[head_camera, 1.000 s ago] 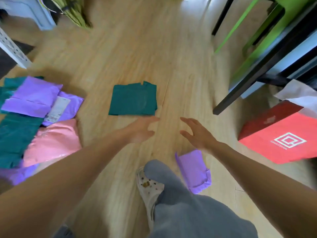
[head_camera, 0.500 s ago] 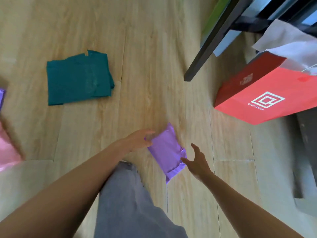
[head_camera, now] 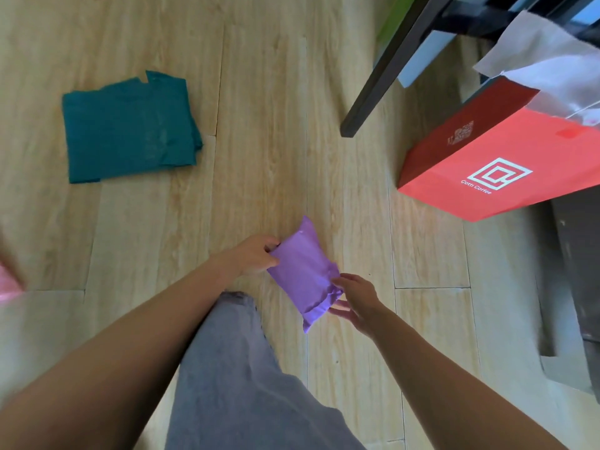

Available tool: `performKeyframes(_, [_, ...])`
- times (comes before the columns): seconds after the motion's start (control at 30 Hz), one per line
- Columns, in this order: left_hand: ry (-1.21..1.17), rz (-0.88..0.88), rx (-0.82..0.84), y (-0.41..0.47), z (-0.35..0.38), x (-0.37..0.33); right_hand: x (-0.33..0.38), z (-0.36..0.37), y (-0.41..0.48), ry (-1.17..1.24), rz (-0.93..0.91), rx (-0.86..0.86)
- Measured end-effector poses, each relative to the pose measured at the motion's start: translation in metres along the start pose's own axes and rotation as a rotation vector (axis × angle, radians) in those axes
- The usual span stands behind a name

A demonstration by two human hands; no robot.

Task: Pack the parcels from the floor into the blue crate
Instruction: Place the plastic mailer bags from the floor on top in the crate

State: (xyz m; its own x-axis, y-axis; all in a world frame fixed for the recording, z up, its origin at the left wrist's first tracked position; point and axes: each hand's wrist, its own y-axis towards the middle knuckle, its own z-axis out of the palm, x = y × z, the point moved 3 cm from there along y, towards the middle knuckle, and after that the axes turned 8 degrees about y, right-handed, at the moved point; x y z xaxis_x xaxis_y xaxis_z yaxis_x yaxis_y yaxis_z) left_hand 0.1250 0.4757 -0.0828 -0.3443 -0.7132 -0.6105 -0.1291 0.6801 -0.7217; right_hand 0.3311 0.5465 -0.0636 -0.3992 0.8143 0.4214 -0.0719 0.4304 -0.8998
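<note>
Both hands have closed on the purple parcel (head_camera: pixel 302 274) since half a second ago, when the right hand hovered just clear of it.

- **Left hand** (head_camera: pixel 256 254): fingers curl over the parcel's far-left edge and grip it.
- **Right hand** (head_camera: pixel 355 300): thumb on top and fingers beneath the crimped flap at the near-right end, in a light pinch.

The parcel spans the gap between the two grips. Its long axis runs diagonally from the left hand, which is farther from the body, to the right hand, which is nearer. One free corner points away from the person and the opposite one points back toward the grey trouser leg (head_camera: pixel 233 368). Whether the parcel has cleared the wooden floor (head_camera: pixel 259 125) cannot be told.

A teal parcel (head_camera: pixel 130 128) lies well apart, beyond and left of the left-hand grip. A red paper bag (head_camera: pixel 496 164) stands beyond and right of the right-hand grip. The blue crate is not in view, so the direction of carry cannot be read.

The step in hand is judged to be the pick-up. With both ends held, the soft pouch probably sags between the hands unless they rise together and level along that diagonal.
</note>
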Motion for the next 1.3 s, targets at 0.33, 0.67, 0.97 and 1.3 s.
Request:
performKeyframes(0.33, [-0.255, -0.011, -0.317, -0.078, -0.078, 0.000, 0.053, 0.073, -0.038, 0.079, -0.121, 0.127])
performKeyframes(0.67, [-0.485, 0.017, -0.744, -0.235, -0.181, 0.010, 0.131, 0.196, -0.169, -0.044, -0.403, 0.428])
performKeyframes(0.97, [-0.501, -0.025, -1.117, -0.447, -0.216, 0.066, 0.091, 0.331, -0.327, -0.249, -0.508, 0.819])
performKeyframes(1.3, [-0.683, -0.288, -1.465, -0.647, -0.158, 0.194, -0.056, 0.453, -0.449, -0.511, -0.522, 1.048])
